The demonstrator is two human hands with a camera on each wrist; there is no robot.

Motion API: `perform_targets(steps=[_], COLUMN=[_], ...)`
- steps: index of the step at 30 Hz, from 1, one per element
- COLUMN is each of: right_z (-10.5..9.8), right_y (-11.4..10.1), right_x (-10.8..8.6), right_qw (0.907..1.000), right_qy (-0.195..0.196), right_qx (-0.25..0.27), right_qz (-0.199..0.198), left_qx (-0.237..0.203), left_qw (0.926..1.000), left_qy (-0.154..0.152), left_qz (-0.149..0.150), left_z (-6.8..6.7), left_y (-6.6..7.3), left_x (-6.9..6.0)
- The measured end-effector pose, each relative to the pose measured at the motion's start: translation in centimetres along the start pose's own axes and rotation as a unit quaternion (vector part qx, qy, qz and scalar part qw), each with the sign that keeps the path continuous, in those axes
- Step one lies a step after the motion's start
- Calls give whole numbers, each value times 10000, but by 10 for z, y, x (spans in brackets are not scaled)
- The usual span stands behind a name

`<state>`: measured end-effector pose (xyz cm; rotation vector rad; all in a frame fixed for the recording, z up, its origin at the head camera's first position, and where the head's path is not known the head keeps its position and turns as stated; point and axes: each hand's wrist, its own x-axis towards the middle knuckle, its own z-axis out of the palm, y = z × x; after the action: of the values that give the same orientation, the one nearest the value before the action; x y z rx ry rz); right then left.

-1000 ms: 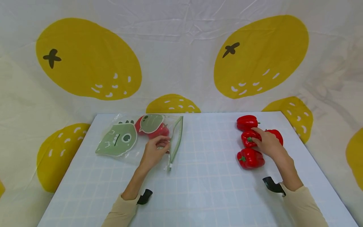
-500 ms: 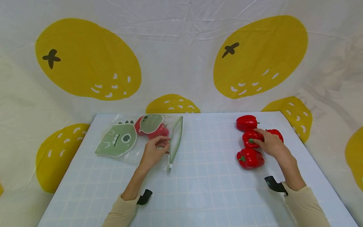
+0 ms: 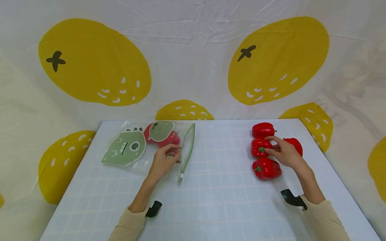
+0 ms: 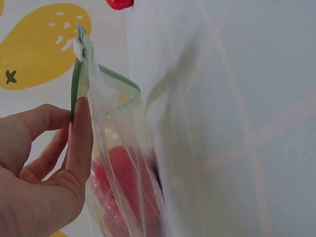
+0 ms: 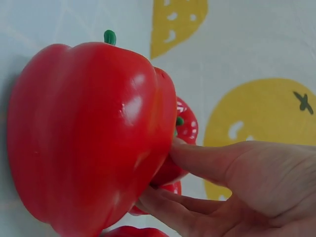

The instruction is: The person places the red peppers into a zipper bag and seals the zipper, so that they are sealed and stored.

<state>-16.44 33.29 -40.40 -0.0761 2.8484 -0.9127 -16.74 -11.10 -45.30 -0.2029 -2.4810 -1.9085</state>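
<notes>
A clear zip bag with a green one-eyed creature print (image 3: 124, 149) lies at the table's left, its green-edged mouth facing right. Inside show red, pepper-like shapes (image 3: 169, 140), partly behind the print. My left hand (image 3: 164, 160) pinches the bag's rim between thumb and fingers; in the left wrist view the mouth (image 4: 121, 81) gapes. At the right, my right hand (image 3: 283, 152) holds a red bell pepper (image 3: 258, 146) by its stem end, thumb and fingers on opposite sides. In the right wrist view a nearer pepper (image 5: 89, 133) mostly hides it.
Red bell peppers lie close around the right hand: one behind (image 3: 262, 130), one in front (image 3: 266, 169) and one to the right (image 3: 295, 145), partly covered by the hand. A fruit-print cloth (image 3: 193, 67) hangs along the table's back edge.
The held bell pepper and my right hand first shifted slightly right, then left, and the pepper now sits farther left with more of it showing. The left hand and bag have stayed put.
</notes>
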Motion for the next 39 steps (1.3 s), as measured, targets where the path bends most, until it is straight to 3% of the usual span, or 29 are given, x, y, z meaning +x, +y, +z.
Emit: perform_targets(steps=[8, 17, 29, 39], right_z=[7, 15, 31, 52], right_y=[-3, -11, -28, -46], right_x=[4, 7, 12, 21], right_qw=[9984, 9881, 9772, 9592], right_qy=[117, 147, 110, -174], right_qx=[560, 1531, 2119, 2818], right_qz=[-4, -26, 15, 148], left_qx=[12, 186, 6, -56], left_qw=[10000, 9995, 10000, 9999], left_qy=[38, 119, 49, 76], left_qz=[7, -213, -77, -35], left_z=[1, 4, 2, 3], left_y=[1, 2, -2, -2], left_x=[0, 1, 1, 0])
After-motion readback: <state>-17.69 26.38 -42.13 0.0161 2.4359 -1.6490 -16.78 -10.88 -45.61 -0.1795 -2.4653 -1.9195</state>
